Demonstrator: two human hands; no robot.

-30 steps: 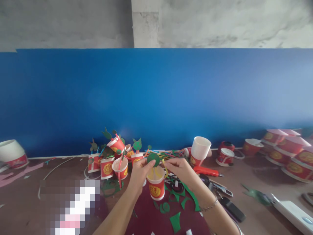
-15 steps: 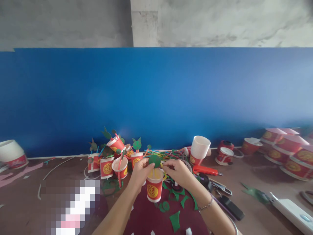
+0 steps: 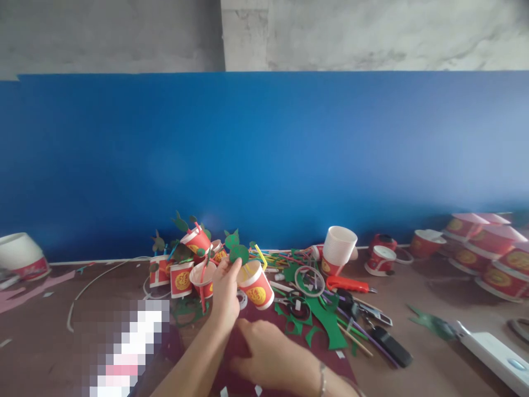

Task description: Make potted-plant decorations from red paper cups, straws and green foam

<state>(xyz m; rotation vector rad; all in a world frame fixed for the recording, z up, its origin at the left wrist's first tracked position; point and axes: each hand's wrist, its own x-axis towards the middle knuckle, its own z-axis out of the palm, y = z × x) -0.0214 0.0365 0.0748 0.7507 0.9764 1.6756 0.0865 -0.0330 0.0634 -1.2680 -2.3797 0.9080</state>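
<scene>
A red paper cup [image 3: 257, 292] with a white rim and yellow emblem is in my left hand [image 3: 226, 289], tilted to the left. The fingers wrap its left side, with the thumb by the rim. A yellow bendy straw [image 3: 261, 257] sticks up from the cup's right edge, and a green disc [image 3: 238, 253] stands at the thumb tip. Lower down, over the dark red mat [image 3: 297, 364], my right hand [image 3: 264, 350] is slightly blurred. Its index finger and thumb are apart and point left. I see nothing between them; what lies beneath is hidden.
Decorated paper cups [image 3: 181, 279] cluster at left. Behind lie loose straws [image 3: 281, 258]. On the right are green scraps [image 3: 328, 320], black scissors [image 3: 300, 307], a tape ring [image 3: 309, 281], a red cutter [image 3: 347, 284], stacked white cups [image 3: 339, 245] and a white glue gun [image 3: 491, 353].
My left hand has moved up and left with the cup, which now tilts. My right hand has left the cup's rim and come down toward me over the mat.
</scene>
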